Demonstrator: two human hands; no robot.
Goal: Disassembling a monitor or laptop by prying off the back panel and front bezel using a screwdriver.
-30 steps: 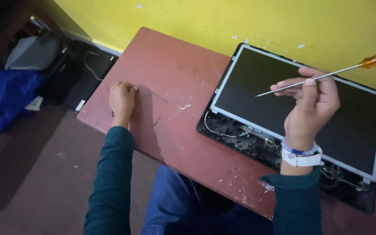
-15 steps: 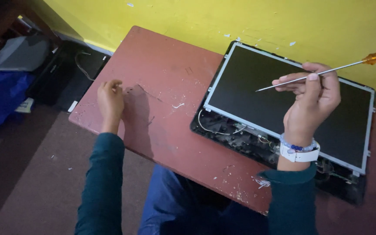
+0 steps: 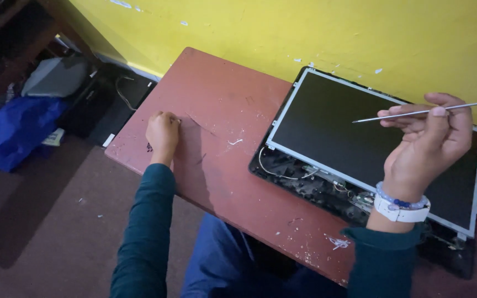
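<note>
My right hand (image 3: pixel 429 140) holds a screwdriver (image 3: pixel 415 112) by its thin metal shaft above a dismantled laptop screen panel (image 3: pixel 332 127); the tip points left and the handle runs out of view on the right. The panel lies flat in its black back cover (image 3: pixel 310 190), loose wires showing along the near edge. My left hand (image 3: pixel 163 134) rests as a closed fist on the red-brown table (image 3: pixel 222 110), near its left edge, well apart from the panel. Whether the fist holds anything small is hidden.
A yellow wall (image 3: pixel 305 27) runs behind the table. On the floor to the left lie a blue bag (image 3: pixel 15 129), a grey device (image 3: pixel 56 77) and dark flat items with a cable (image 3: pixel 120 91). My blue-trousered legs (image 3: pixel 222 265) are under the table's near edge.
The view has shifted so the table and panel sit further right. The screwdriver's orange handle has left the frame. My left fist stays on the table, my right hand keeps the screwdriver.
</note>
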